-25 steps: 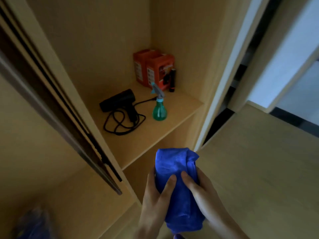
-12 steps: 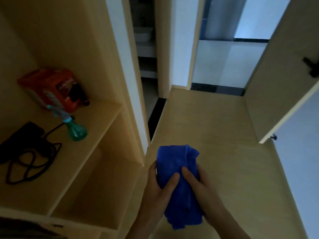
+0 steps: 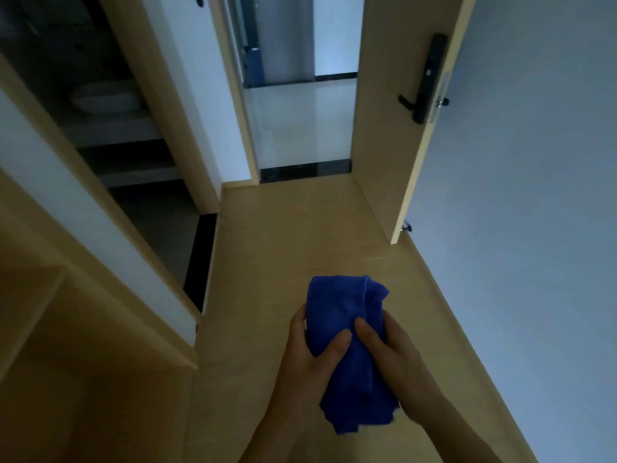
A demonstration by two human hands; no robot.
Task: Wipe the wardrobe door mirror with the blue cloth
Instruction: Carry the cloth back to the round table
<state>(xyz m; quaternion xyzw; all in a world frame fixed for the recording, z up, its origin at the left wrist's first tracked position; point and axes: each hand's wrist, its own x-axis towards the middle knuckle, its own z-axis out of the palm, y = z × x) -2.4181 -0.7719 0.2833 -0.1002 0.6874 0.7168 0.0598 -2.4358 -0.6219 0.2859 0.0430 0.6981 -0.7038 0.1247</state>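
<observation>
A pale wooden floor runs from the bottom of the view up to the foot of the open door, which carries a black handle. The wardrobe stands on this floor, well to the left of the door. Just left of the door's bottom edge, a black threshold strip ends the wood; beyond it lies a pale glossy tiled floor. Farther left of the door, a second dark strip borders a dim grey floor. Above that, a shelf holds a white bowl.
</observation>
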